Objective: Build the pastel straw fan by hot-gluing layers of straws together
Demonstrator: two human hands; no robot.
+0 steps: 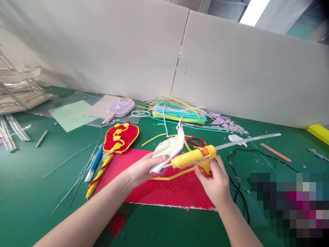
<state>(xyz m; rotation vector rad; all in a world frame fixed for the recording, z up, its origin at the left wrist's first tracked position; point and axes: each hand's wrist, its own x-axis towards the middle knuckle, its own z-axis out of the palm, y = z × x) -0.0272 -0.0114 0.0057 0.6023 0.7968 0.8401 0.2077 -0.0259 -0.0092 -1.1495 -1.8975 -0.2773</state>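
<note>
My left hand [145,168] grips a piece made of pastel pipe cleaners [169,147] laid side by side in white, pink, yellow and blue. My right hand [214,178] is closed around the handle of a yellow hot glue gun [195,157]. Its nozzle points left and meets the lower edge of the pipe-cleaner piece; whether they touch I cannot tell. A clear glue stick [249,140] sticks out of the gun's back. Beneath both hands lies a red sheet [164,195], with a bent yellow strip [168,178] on it.
Left of the sheet lies a red and yellow pipe-cleaner fan [122,137], beside a blue-handled brush [96,161]. Behind are a lilac fan [120,106] and a heap of pipe cleaners [180,111]. A black cord [231,164] runs along the right. A white partition [102,48] closes the back.
</note>
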